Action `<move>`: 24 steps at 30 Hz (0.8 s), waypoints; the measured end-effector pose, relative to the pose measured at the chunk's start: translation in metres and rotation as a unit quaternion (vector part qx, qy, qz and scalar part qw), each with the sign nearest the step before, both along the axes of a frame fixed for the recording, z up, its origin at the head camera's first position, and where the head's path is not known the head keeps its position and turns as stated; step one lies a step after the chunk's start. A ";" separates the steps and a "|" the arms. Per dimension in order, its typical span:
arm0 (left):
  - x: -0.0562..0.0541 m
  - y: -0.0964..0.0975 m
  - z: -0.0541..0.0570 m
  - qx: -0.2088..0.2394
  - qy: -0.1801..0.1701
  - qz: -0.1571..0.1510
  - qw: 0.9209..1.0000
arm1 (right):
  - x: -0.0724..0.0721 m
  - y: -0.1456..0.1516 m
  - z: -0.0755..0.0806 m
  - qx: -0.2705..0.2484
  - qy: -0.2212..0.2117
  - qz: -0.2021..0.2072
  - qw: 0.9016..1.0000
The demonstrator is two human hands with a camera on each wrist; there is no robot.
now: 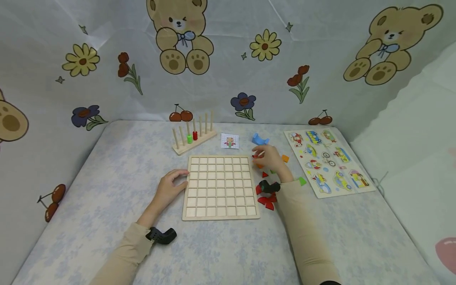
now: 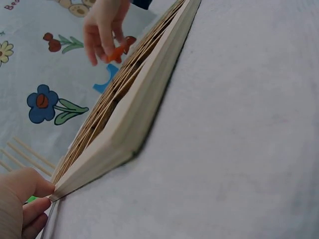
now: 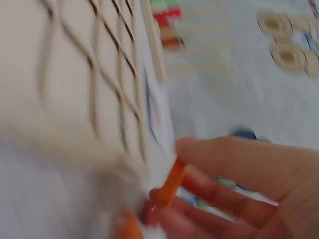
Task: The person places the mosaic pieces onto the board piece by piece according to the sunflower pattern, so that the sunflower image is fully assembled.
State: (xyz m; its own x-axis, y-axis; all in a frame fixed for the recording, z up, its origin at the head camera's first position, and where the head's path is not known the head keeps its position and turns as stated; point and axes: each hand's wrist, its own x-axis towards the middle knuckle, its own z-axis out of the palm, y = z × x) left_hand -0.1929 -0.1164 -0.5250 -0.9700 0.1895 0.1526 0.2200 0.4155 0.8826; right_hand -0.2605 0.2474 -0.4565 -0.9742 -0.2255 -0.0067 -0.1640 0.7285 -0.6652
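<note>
A square wooden grid board lies flat with its cells bare. My left hand rests at its left edge, fingertips touching the rim. Over the board's upper right corner, my right hand pinches a small orange block between thumb and fingers. A bit of red shows beside those fingertips. Red pieces, an orange block and a green piece lie around the right wrist. Just beyond the right hand is a blue arch block.
Behind the board stand a wooden peg rack with green and red beads and a small pattern card. A picture puzzle board with vehicles lies at the right. A printed cloth hangs along the table's back.
</note>
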 end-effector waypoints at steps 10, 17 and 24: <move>-0.001 0.001 0.000 0.000 0.000 0.004 1.000 | 0.014 -0.089 -0.039 -0.089 0.073 0.068 0.991; 0.001 0.002 -0.001 -0.004 -0.003 0.006 1.000 | 0.018 -0.094 -0.050 -0.098 0.116 0.034 0.988; 0.000 -0.001 -0.001 -0.011 0.003 0.010 1.000 | 0.016 -0.096 -0.054 -0.121 0.105 0.048 0.986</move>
